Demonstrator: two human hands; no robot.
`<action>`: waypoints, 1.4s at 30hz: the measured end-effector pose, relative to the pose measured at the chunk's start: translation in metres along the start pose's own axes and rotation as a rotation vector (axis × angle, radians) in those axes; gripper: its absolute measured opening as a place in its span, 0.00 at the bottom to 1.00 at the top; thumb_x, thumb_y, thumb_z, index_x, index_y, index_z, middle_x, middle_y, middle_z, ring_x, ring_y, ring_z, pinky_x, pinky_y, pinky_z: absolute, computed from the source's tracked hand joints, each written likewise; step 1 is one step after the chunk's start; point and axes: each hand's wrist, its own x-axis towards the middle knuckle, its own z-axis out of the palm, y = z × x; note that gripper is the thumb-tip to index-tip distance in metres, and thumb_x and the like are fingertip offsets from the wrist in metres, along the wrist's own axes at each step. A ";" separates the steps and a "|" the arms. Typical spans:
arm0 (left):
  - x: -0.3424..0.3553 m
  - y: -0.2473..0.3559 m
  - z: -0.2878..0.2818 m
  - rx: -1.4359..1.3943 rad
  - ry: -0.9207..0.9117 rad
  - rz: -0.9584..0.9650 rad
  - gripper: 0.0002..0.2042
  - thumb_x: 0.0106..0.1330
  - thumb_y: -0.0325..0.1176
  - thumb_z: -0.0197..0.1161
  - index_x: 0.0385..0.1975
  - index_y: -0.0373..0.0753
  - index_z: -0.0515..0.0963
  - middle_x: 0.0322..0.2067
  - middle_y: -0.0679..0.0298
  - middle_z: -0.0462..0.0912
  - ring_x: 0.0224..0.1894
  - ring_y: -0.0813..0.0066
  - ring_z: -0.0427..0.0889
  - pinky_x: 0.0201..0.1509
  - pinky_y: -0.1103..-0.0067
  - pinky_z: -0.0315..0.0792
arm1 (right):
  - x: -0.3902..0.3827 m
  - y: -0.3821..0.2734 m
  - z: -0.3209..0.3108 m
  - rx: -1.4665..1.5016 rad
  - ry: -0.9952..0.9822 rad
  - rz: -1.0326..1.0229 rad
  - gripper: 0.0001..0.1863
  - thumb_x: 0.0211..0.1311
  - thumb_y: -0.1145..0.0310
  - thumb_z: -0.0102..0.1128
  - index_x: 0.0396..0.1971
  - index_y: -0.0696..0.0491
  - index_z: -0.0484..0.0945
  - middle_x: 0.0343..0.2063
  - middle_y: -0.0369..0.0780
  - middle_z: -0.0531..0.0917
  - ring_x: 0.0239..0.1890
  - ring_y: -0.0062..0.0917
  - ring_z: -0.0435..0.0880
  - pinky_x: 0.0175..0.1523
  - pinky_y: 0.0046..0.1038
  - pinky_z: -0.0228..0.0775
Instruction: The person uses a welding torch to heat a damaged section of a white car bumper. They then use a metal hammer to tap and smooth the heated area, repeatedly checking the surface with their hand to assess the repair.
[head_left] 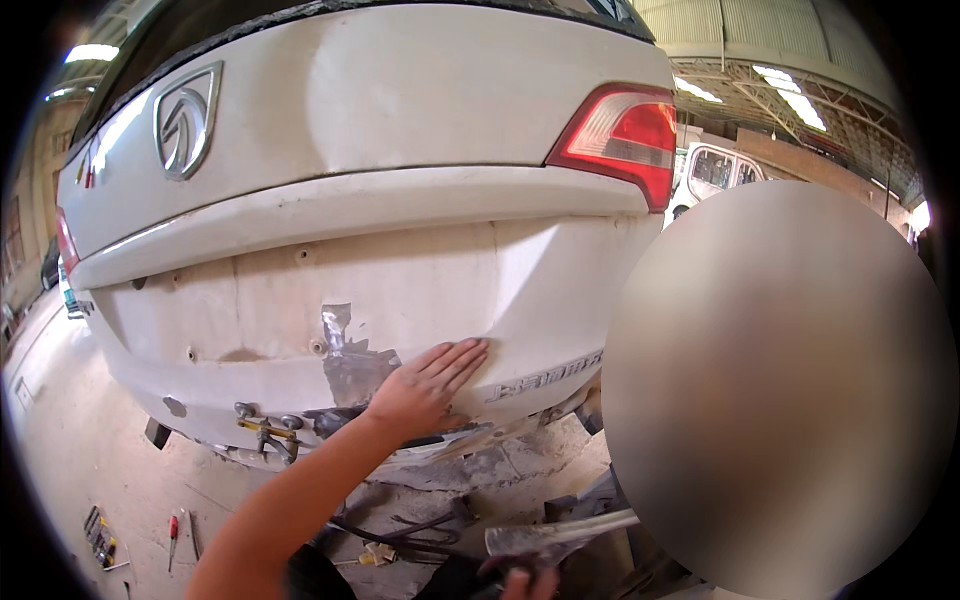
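Observation:
My left hand lies flat on the white tailgate of a car, fingers stretched to the right and holding nothing. Just left of it is a bare-metal patch where the paint is gone. A yellow bar tool with round dark pads sits against the tailgate's lower edge, left of this hand. At the bottom edge my right hand shows only in part, its fingers curled by a dark object that I cannot make out. A grey bar-like piece lies just above it.
A large blurred area hides the right side. On the floor at lower left lie a red-handled screwdriver and a set of small tools. Dark cables lie below the car. A white van stands behind at right.

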 end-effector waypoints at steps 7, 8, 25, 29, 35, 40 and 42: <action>-0.021 0.006 -0.002 0.025 -0.046 -0.093 0.45 0.53 0.55 0.61 0.66 0.33 0.53 0.67 0.61 0.54 0.69 0.72 0.52 0.72 0.75 0.48 | -0.015 0.065 0.027 0.103 0.019 0.450 0.14 0.71 0.59 0.43 0.36 0.55 0.69 0.14 0.33 0.64 0.12 0.17 0.60 0.19 0.25 0.54; -0.016 0.006 -0.003 0.015 -0.053 -0.077 0.45 0.53 0.55 0.61 0.66 0.33 0.54 0.68 0.61 0.54 0.69 0.73 0.52 0.72 0.75 0.48 | -0.003 0.067 0.029 -0.060 0.001 0.300 0.13 0.71 0.60 0.43 0.36 0.55 0.69 0.14 0.33 0.63 0.12 0.17 0.59 0.19 0.26 0.53; -0.003 0.006 0.013 -0.023 -0.016 -0.130 0.41 0.54 0.53 0.59 0.65 0.35 0.56 0.68 0.65 0.54 0.69 0.74 0.53 0.70 0.76 0.50 | 0.082 0.095 0.026 0.082 -0.040 0.046 0.15 0.66 0.59 0.46 0.32 0.57 0.65 0.17 0.35 0.67 0.12 0.14 0.62 0.17 0.19 0.52; -0.002 0.006 0.016 0.008 -0.009 -0.122 0.40 0.54 0.53 0.59 0.64 0.36 0.58 0.67 0.65 0.56 0.68 0.73 0.55 0.70 0.76 0.51 | 0.104 0.087 0.046 0.202 -0.023 0.029 0.17 0.67 0.56 0.45 0.31 0.57 0.65 0.18 0.35 0.67 0.12 0.14 0.63 0.16 0.19 0.52; -0.037 0.012 0.022 0.070 -0.032 -0.190 0.38 0.55 0.54 0.60 0.63 0.39 0.61 0.66 0.65 0.57 0.68 0.72 0.56 0.69 0.73 0.52 | 0.117 0.110 0.063 0.098 -0.004 0.005 0.19 0.67 0.55 0.43 0.29 0.59 0.65 0.15 0.34 0.66 0.12 0.16 0.64 0.15 0.19 0.52; -0.036 0.012 0.025 0.046 -0.032 -0.212 0.39 0.55 0.54 0.60 0.64 0.39 0.60 0.67 0.64 0.57 0.68 0.72 0.56 0.69 0.73 0.51 | 0.105 0.138 0.062 -0.005 0.047 -0.077 0.14 0.63 0.61 0.47 0.27 0.58 0.69 0.16 0.37 0.69 0.14 0.22 0.67 0.19 0.22 0.56; -0.037 0.013 0.025 0.038 -0.037 -0.223 0.39 0.54 0.54 0.60 0.64 0.39 0.60 0.67 0.64 0.57 0.68 0.71 0.55 0.69 0.72 0.51 | 0.110 0.135 0.063 0.115 0.012 -0.028 0.08 0.59 0.68 0.54 0.25 0.58 0.74 0.18 0.39 0.73 0.18 0.28 0.72 0.23 0.26 0.62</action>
